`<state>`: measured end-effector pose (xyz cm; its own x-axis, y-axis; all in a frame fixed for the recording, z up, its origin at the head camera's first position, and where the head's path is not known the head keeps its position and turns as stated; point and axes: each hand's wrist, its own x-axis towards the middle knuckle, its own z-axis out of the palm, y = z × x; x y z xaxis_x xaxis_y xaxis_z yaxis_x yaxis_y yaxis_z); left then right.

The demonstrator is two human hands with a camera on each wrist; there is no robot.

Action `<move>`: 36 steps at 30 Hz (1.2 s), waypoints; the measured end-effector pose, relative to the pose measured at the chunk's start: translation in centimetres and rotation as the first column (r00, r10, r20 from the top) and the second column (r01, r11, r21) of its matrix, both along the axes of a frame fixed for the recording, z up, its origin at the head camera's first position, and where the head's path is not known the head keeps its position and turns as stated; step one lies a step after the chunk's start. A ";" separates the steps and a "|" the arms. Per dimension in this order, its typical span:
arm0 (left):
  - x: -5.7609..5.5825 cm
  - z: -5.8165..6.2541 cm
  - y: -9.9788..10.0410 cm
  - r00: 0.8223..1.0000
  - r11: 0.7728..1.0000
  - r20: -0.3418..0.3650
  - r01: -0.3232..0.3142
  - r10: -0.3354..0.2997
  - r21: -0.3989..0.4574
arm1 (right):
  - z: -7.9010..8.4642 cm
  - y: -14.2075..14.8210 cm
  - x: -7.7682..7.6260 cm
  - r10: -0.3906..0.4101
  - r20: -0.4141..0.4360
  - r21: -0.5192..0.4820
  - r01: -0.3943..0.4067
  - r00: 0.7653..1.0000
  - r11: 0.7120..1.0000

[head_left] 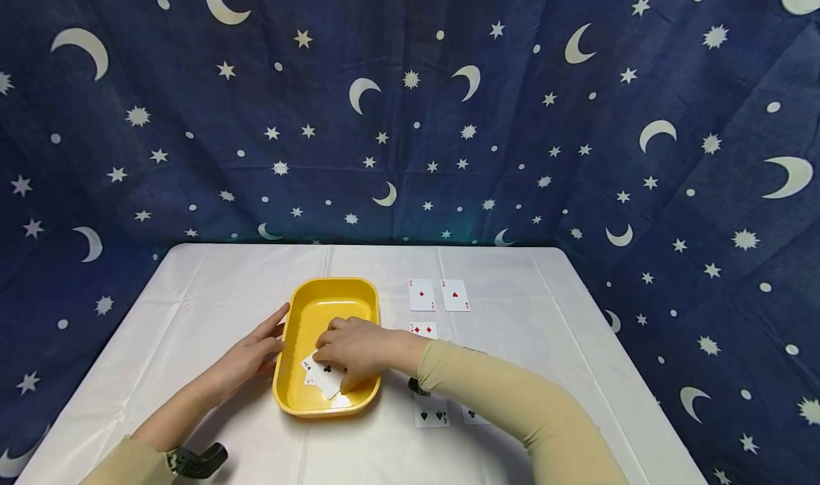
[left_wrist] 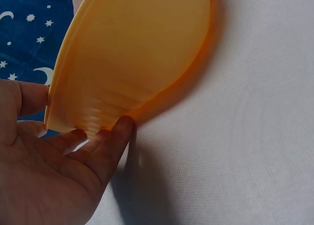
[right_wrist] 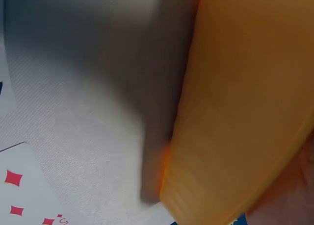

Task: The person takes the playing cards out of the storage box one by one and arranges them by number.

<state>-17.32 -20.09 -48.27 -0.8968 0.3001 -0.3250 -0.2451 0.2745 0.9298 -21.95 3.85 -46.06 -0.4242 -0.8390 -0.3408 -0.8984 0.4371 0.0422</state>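
A yellow tray (head_left: pixel 333 288) lies on the white table, with white playing cards (head_left: pixel 327 382) overlapping at its near end. My left hand (head_left: pixel 246 357) touches the tray's left side from outside. In the left wrist view, its fingertips (left_wrist: pixel 123 124) rest against the outer wall, and no finger shows inside the rim. My right hand (head_left: pixel 354 347) reaches over the right rim onto the cards. Its fingers lie over the upper card edges and its thumb is by the lower right edge. The right wrist view mostly shows the tray's outer wall (right_wrist: pixel 240 97), hiding those fingertips.
Two red aces, a diamond ace (head_left: pixel 422 295) and a heart ace (head_left: pixel 455 295), lie right of the tray. Below them are a diamond card (head_left: pixel 423 330), a spade card (head_left: pixel 432 412) and a club card (head_left: pixel 474 418), partly covered by my right arm. A star-patterned curtain (head_left: pixel 410 150) hangs behind.
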 end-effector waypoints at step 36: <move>0.0 0.0 0.0 1.000 1.000 0.013 0.001 -0.001 0.019 | 2.7 1.4 -1.2 -0.137 0.079 -0.155 0.148 0.987 0.977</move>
<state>-17.34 -20.07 -48.27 -0.8925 0.3069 -0.3306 -0.2567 0.2571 0.9317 -23.14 5.29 -43.35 -0.5242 -0.8175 -0.2386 -0.8247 0.5572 -0.0972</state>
